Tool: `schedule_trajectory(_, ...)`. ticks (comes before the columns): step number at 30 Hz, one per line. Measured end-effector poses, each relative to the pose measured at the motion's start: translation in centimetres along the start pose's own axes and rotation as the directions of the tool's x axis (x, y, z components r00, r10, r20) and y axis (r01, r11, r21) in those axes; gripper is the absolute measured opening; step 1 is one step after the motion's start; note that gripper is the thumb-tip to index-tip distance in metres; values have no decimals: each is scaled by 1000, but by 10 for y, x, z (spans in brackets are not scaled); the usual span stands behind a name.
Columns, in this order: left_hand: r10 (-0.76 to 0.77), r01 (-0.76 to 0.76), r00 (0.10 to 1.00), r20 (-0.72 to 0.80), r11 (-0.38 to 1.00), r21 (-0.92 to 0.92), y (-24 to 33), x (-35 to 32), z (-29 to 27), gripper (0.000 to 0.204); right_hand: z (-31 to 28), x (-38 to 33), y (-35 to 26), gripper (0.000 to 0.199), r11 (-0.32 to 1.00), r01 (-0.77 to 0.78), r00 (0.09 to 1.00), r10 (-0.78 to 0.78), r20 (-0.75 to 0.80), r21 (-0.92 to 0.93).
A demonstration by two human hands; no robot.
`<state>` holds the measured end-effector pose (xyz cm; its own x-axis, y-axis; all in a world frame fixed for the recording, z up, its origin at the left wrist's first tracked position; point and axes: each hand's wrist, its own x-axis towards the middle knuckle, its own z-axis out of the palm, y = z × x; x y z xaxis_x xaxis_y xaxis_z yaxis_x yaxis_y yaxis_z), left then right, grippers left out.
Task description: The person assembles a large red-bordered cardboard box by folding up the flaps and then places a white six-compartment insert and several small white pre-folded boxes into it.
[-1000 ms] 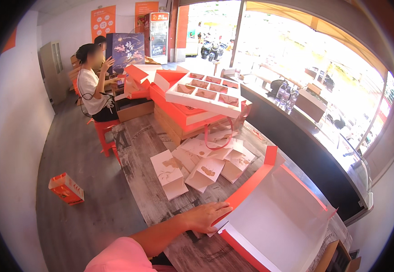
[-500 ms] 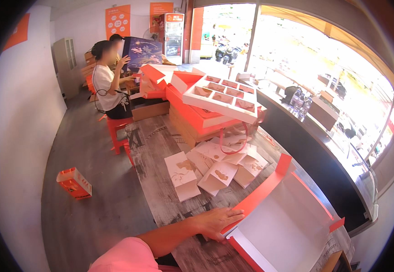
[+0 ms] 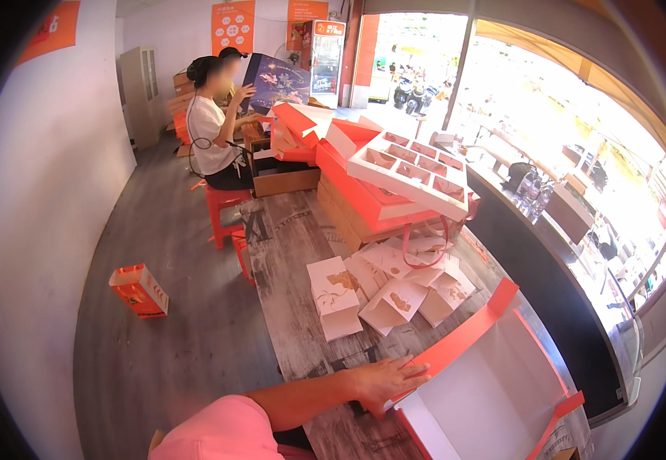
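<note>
My left hand [image 3: 389,385] lies on the near left corner of a shallow orange box [image 3: 494,406] with a white inside, its fingers stretched out along the orange side wall. The box rests on the near end of the grey wood-patterned table, with its long left flap [image 3: 465,325] standing up. Another orange strip [image 3: 561,423] rises at its right side. Just beyond lie several small white cartons [image 3: 334,297] with gold-brown print, some open-ended. My right hand is out of view.
Orange gift boxes are stacked on the table [image 3: 291,238], topped by a white divider tray [image 3: 413,175]. A co-worker [image 3: 212,130] on a red stool [image 3: 224,215] holds a dark blue box [image 3: 277,80]. An orange paper bag [image 3: 139,291] stands on the floor. A dark counter [image 3: 547,264] runs along the right.
The whole view has shifted, so things sit farther right. The orange strip at the box's right side stands out longer than before. My left hand stays at the same corner, fingers slightly more spread.
</note>
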<state>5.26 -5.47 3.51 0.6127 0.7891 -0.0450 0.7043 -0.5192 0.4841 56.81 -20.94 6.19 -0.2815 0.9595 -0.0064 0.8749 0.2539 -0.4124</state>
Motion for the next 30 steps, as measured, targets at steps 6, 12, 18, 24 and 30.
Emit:
schedule_trajectory(6,96,-102,991,-89,993,-67,-17,4,9,112,13,-9,27,91,997,69,997,-69,14,30)
schedule_trajectory(12,84,-115,978,-191,981,-155,-17,-1,5,92,13,-10,10,69,995,97,992,-97,-80,3)
schedule_trajectory(18,159,-185,961,-225,977,-103,-22,-1,7,65,10,-14,7,44,996,82,987,-75,-145,47)
schedule_trajectory(24,192,-210,951,-240,976,-51,-22,-1,8,59,8,-19,6,21,991,75,981,-52,-187,114)
schedule_trajectory(30,-9,-42,974,-225,974,-223,-7,-3,-11,58,-3,-12,4,14,986,153,947,-166,-274,-71)
